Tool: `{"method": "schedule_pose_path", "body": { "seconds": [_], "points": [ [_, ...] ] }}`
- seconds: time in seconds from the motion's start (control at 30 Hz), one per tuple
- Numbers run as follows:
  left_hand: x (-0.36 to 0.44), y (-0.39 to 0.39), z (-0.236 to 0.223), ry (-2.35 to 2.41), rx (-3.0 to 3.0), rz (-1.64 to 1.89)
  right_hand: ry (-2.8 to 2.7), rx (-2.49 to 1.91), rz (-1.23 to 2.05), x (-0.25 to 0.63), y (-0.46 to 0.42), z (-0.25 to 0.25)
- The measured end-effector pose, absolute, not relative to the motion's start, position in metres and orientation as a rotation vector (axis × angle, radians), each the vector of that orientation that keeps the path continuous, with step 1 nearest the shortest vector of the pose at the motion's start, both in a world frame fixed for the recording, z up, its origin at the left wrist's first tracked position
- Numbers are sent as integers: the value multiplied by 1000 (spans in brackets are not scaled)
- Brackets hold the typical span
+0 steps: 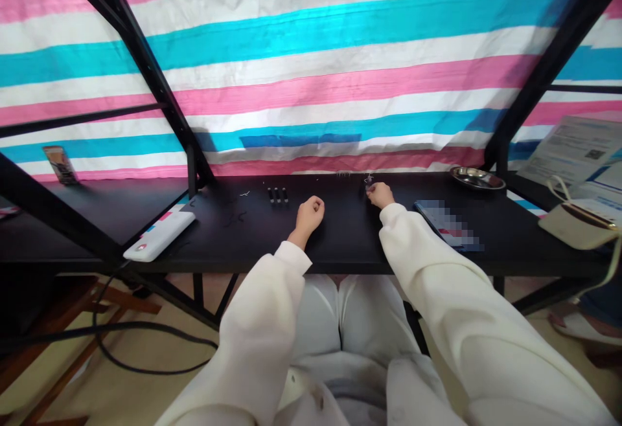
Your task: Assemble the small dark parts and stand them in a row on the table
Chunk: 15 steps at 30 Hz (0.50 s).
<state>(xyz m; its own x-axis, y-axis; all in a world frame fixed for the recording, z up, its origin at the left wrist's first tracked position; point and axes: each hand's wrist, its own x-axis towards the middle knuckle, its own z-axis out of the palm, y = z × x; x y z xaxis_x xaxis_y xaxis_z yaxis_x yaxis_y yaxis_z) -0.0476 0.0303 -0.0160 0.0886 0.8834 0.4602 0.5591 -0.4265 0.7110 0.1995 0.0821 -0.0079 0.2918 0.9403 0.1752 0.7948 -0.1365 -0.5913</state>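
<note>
My left hand [310,215] rests over the black table [262,238] with its fingers curled together; whatever is in them, if anything, is hidden. To its left stand three short black cylinders [277,195] with pale ends, lined up in a row. Farther right, my right hand [381,194] reaches toward the back edge, thumb and fingertips pinched at a small dark thing [368,183] whose kind I cannot make out. A thin whitish bit shows just above it. Left of that hand, a row of tiny pieces [343,174] lies along the back edge.
A white power bank-like block [160,237] lies at the left, a phone [444,224] right of my right forearm. A shiny metal dish [477,179] sits at the back right, near a cream bag [578,224]. Black frame posts [165,96] flank the table before a striped sheet [340,31].
</note>
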Motion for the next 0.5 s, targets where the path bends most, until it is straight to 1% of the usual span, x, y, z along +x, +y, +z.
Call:
{"method": "schedule_pose_path", "body": {
  "seconds": [0.3,0.5],
  "points": [
    [-48,30,-16,1399,1971,1293,-1453,-2015,288,200,77,-14],
    [-47,29,-15,1392,1920,1352,-1435,-2085,310,194,73,-5]
  ]
}}
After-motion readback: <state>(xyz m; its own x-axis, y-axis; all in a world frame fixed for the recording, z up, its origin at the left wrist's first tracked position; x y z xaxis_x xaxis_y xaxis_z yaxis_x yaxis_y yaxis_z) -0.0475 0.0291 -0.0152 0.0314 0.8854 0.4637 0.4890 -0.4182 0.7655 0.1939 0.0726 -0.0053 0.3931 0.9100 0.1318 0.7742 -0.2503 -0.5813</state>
